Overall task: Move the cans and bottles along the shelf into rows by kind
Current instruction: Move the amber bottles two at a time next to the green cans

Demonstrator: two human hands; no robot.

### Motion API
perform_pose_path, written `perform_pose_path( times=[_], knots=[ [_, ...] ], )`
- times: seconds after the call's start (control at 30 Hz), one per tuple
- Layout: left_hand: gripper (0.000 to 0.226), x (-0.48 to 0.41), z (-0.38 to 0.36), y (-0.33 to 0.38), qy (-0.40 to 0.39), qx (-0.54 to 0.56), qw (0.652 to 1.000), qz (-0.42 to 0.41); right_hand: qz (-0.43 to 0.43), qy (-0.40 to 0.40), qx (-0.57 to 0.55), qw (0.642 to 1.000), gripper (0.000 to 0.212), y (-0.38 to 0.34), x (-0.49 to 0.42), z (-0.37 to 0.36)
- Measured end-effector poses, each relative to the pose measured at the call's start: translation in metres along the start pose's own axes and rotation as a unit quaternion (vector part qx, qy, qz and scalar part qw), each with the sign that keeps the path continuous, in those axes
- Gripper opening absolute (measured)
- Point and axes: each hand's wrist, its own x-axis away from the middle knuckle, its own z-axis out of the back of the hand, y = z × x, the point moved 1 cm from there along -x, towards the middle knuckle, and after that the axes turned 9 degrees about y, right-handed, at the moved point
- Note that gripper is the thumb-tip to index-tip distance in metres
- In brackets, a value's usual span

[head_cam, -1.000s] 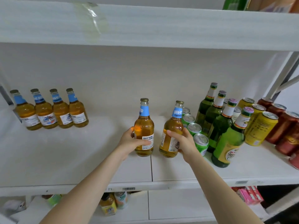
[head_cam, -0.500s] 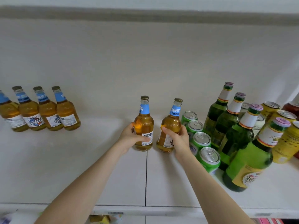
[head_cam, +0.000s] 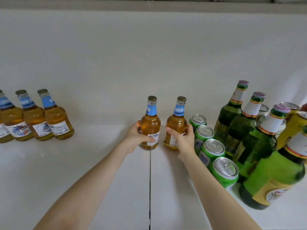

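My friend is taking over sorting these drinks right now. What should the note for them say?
Left hand grips one amber glass bottle with a blue neck label.
Right hand grips a second matching amber bottle.
Both stand upright mid-shelf, apart from their kind.
Done: row of matching amber bottles at far left of the white shelf; green cans in a line; tall green glass bottles in a line beside them.
Left: carry the two held bottles to the amber row; yellow cans at the right edge are only partly in view.
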Motion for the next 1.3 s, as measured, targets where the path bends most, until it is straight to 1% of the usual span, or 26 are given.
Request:
perform_pose_path(
  times=[0.13, 0.33, 0.43, 0.53, 0.63, 0.67, 0.73, 0.8, 0.9, 1.3],
  knots=[
    [0.076, -0.011, -0.002, -0.005, -0.010, 0.007, 1.000, -0.011, 0.017, -0.009, 0.005, 1.000, 0.079, 0.005, -0.006, -0.004],
    [0.082, -0.018, -0.001, -0.013, -0.024, 0.022, 0.999, -0.017, 0.040, -0.019, 0.033, 0.998, 0.082, 0.006, -0.009, -0.003],
    [0.078, -0.019, -0.003, -0.014, -0.031, 0.018, 0.999, -0.021, 0.047, -0.018, 0.033, 0.998, 0.080, 0.007, -0.004, 0.000],
    [0.073, -0.017, -0.005, -0.014, -0.033, -0.011, 0.999, -0.031, 0.054, -0.021, 0.028, 0.998, 0.077, 0.013, 0.002, 0.006],
    [0.080, -0.016, 0.001, -0.014, -0.051, -0.029, 0.998, -0.031, 0.061, -0.016, 0.024, 0.998, 0.076, 0.020, 0.009, 0.012],
    [0.081, -0.015, 0.004, -0.015, -0.062, -0.027, 0.997, -0.032, 0.062, -0.011, 0.027, 0.998, 0.074, 0.022, 0.011, 0.013],
    [0.074, -0.013, 0.011, -0.018, -0.076, -0.006, 0.996, -0.036, 0.067, -0.001, 0.033, 0.997, 0.070, 0.024, 0.014, 0.014],
    [0.064, -0.010, 0.015, -0.021, -0.071, 0.018, 0.997, -0.038, 0.071, 0.003, 0.034, 0.997, 0.066, 0.025, 0.014, 0.014],
    [0.063, -0.008, 0.015, -0.025, -0.052, 0.030, 0.998, -0.036, 0.077, 0.008, 0.031, 0.997, 0.061, 0.025, 0.013, 0.013],
    [0.084, -0.020, -0.003, -0.029, -0.023, 0.036, 0.998, -0.038, 0.087, 0.023, 0.030, 0.995, 0.061, 0.027, 0.008, 0.009]
  ],
)
